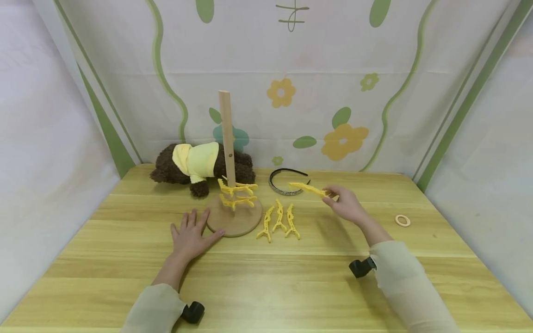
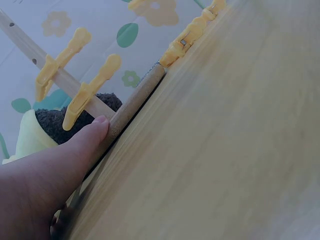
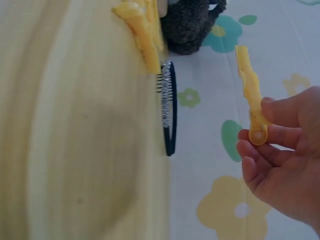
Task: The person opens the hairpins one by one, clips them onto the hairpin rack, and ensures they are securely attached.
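Observation:
In the head view my right hand [image 1: 346, 203] is raised above the table and pinches the handle end of a yellow hair clip [image 1: 307, 188] that points left. The right wrist view shows the thumb and fingers on that clip [image 3: 250, 90]. My left hand [image 1: 192, 238] lies flat with spread fingers at the left edge of a round wooden base [image 1: 239, 226], its thumb over the rim. A flat wooden post [image 1: 226, 134] rises from the base, with two yellow hair clips [image 1: 239, 201] fixed across its lower part. Several more clips, including a middle one [image 1: 279, 216], lie beside the base.
A brown plush toy [image 1: 200, 162] in a yellow top lies behind the post. A black headband with a glittery band [image 1: 287, 192] rests at the table's back. Toward the right lies a small wooden ring [image 1: 402, 220]. A printed curtain [image 1: 316, 92] hangs behind the table.

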Motion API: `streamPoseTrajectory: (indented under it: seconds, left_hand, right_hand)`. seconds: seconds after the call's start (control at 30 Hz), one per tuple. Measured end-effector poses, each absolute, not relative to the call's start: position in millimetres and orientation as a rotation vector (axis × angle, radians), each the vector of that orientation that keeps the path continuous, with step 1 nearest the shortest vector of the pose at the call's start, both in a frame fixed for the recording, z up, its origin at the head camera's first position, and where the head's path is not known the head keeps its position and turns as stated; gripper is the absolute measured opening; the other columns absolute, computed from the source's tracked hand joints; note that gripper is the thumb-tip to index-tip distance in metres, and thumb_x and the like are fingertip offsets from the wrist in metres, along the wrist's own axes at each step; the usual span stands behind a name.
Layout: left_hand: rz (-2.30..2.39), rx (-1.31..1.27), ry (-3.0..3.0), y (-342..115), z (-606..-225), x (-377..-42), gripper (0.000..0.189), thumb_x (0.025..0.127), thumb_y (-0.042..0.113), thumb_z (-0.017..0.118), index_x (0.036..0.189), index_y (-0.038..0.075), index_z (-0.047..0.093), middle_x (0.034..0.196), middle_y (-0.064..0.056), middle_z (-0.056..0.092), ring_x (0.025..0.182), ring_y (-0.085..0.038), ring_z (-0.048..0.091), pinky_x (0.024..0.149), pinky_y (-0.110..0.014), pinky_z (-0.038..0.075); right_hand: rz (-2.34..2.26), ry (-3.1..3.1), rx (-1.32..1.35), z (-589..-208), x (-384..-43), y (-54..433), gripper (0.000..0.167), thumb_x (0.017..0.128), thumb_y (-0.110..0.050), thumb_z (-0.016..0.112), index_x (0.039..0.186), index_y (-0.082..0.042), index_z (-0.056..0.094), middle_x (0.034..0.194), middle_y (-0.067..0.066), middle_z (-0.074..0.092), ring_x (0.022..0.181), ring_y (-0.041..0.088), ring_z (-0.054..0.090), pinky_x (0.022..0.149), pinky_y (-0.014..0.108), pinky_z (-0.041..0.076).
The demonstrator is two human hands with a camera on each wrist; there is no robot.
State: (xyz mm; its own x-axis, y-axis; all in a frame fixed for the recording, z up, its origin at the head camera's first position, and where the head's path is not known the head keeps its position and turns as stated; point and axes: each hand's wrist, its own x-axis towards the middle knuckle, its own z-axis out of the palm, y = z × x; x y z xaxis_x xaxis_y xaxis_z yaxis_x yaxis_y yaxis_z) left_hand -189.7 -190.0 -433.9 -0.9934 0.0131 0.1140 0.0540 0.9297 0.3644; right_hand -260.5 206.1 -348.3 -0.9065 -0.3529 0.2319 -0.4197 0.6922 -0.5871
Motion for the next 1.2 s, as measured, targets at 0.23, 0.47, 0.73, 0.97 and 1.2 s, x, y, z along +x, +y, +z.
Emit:
streamPoseTrajectory:
  seconds: [0.23, 0.47, 0.73, 0.97, 1.2]
  left_hand:
    - [-0.567, -0.057, -2.974, -191.1, -433.9, -189.6, 0.088, 0.072, 0.071, 0.039, 0.138, 0.015, 0.023, 0.137, -0.025, 0.014, 0.124, -0.043, 0.006, 0.086, -0.066, -0.005]
    - [-0.585, -0.062, -2.962, -190.6, -431.5, -188.6, 0.087, 0.072, 0.070, 0.040, 0.138, 0.015, 0.024, 0.137, -0.026, 0.015, 0.124, -0.043, 0.006, 0.086, -0.066, -0.005]
    - [-0.580, -0.059, -2.966, -191.0, -431.0, -188.1, 0.087, 0.073, 0.069, 0.040, 0.138, 0.014, 0.025, 0.137, -0.026, 0.015, 0.123, -0.043, 0.006, 0.086, -0.066, -0.005]
    - [-0.593, -0.070, -2.962, -190.1, -431.5, -187.7, 0.087, 0.073, 0.069, 0.041, 0.138, 0.014, 0.025, 0.136, -0.026, 0.015, 0.123, -0.043, 0.006, 0.085, -0.066, -0.005]
    - [-0.586, -0.076, -2.961, -189.7, -430.7, -187.7, 0.087, 0.072, 0.070, 0.040, 0.138, 0.014, 0.024, 0.136, -0.027, 0.016, 0.123, -0.044, 0.007, 0.085, -0.066, -0.004]
  right_hand:
    - [0.958, -2.796, 0.762, -322.7, -269.3, 197.1, 0.032, 0.086, -0.011, 0.054, 0.112, 0.007, 0.052, 0.094, 0.015, 0.056, 0.078, 0.024, 0.050, 0.063, 0.033, 0.040]
    - [0.905, -2.816, 0.812, -301.9, -275.2, 186.3, 0.031, 0.087, -0.013, 0.052, 0.111, 0.006, 0.053, 0.092, 0.013, 0.057, 0.078, 0.022, 0.050, 0.064, 0.034, 0.040]
    - [0.858, -2.816, 0.897, -287.3, -277.7, 160.5, 0.028, 0.086, -0.012, 0.053, 0.108, 0.005, 0.055, 0.083, 0.009, 0.055, 0.069, 0.019, 0.047, 0.060, 0.032, 0.040]
    - [0.996, -2.787, 0.978, -292.3, -279.5, 127.2, 0.019, 0.085, -0.010, 0.055, 0.099, 0.003, 0.057, 0.065, 0.005, 0.047, 0.054, 0.017, 0.039, 0.050, 0.029, 0.035]
    - [0.997, -2.751, 1.039, -297.1, -283.4, 93.6, 0.018, 0.084, -0.011, 0.057, 0.096, 0.003, 0.060, 0.063, 0.004, 0.046, 0.051, 0.015, 0.036, 0.050, 0.026, 0.033]
